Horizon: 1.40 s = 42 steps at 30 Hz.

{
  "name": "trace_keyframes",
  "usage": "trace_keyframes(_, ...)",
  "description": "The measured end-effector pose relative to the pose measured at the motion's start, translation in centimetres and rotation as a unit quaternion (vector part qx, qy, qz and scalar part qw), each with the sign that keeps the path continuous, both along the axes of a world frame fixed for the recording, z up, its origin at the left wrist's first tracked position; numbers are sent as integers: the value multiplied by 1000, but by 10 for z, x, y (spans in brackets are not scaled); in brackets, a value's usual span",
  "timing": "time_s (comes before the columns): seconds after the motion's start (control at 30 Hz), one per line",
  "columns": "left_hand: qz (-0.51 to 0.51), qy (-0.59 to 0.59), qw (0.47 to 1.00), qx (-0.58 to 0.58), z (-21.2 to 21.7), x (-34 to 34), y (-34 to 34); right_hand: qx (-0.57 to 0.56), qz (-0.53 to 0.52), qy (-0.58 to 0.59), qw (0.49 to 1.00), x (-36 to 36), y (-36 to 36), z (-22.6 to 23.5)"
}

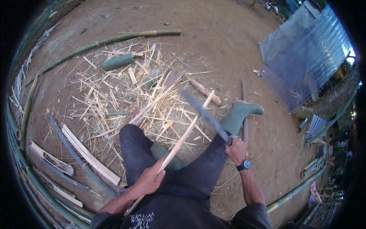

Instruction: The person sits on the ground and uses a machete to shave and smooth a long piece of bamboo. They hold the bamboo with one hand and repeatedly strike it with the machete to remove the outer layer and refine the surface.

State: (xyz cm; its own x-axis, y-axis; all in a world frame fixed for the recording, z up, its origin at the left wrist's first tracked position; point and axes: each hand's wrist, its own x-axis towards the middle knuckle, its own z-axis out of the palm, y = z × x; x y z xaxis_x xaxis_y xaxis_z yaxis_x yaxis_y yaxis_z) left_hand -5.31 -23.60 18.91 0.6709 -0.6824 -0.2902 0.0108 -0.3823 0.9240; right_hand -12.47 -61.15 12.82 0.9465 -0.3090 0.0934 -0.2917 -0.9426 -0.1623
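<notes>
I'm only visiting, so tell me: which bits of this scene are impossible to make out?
All in the head view:
Blade: its edge is blurred, probably by motion.
Handle: mostly covered by the right hand.
Pale strip: the held part is covered by the left hand; its near end is lost beside the dark shirt.
Shirt: cut off by the lower edge.
Watch: dial too small to read.

The ground (pixel 221 45) is brown dirt, going far out ahead of the right hand (pixel 237 152). Away to that hand's right, a shiny, wavy sheet (pixel 324 47) leans up. Near it is a thick tree trunk (pixel 329 103). Bright daylight peeks through at the sheet's far edge.
</notes>
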Motion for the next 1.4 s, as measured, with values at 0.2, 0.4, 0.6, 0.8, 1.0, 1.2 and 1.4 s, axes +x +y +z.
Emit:
trace_keyframes(0.2,-10,30,999,25,4,-1,4,-64,4,-46,997,-4,-7,-7)
trace_keyframes(0.4,-13,-48,999,-2,-4,-1,10,59,-259,-45,963,9,-66,-2)
trace_keyframes(0.6,51,421,896,-129,2,23,-13,68,-6,-7,998,-33,24,1)
trace_keyframes(0.8,39,415,901,-122,6,23,-5,33,163,-24,986,-7,29,6)
trace_keyframes(1.0,28,414,902,-120,5,6,6,-2,-3,-4,1000,19,-8,16)
trace_keyframes(1.2,9,429,899,-92,3,7,8,-25,15,4,1000,2,-3,1)
trace_keyframes(1.4,-29,413,903,-115,6,-3,14,21,-74,58,995,8,-19,12)
